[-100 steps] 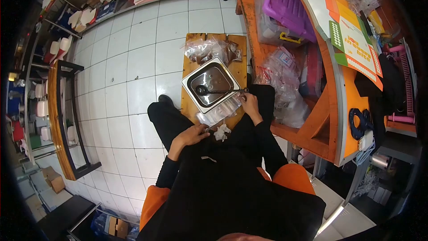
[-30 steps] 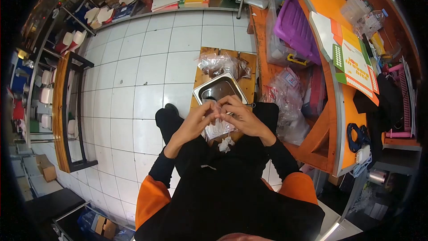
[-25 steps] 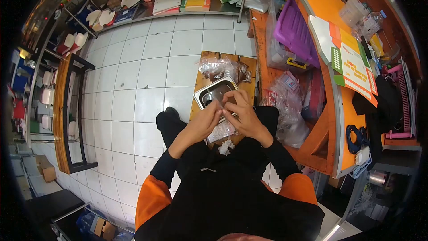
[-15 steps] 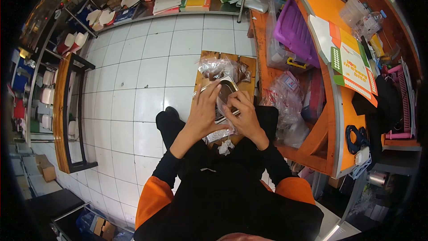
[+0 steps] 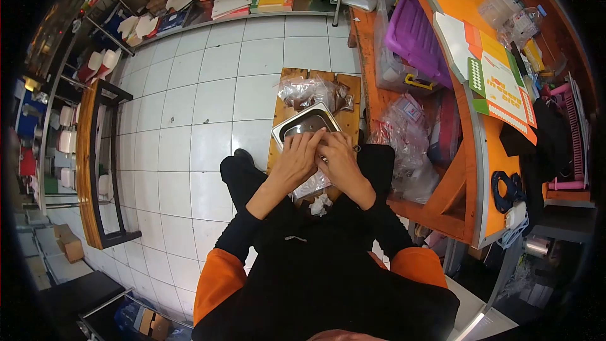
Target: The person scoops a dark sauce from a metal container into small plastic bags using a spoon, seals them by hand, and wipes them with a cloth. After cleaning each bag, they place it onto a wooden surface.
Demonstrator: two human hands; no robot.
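A metal tray with dark contents lies on a low wooden stool between my knees. Over its near edge, my left hand and my right hand meet with fingertips together. Both hands are closed; what they pinch is hidden or too small to name. Clear plastic bags with brown contents lie behind the tray. Nearer my body are a flat clear plastic bag and a crumpled white tissue.
On the right is an orange bench with a purple crate and plastic bags. An orange desk holds printed cartons. A wood-topped frame stands left, and a shelf ahead.
Both hands have drawn together and lower, uncovering more of the tray. The clear plastic seen between them before is now mostly hidden. The camera view has shifted slightly.
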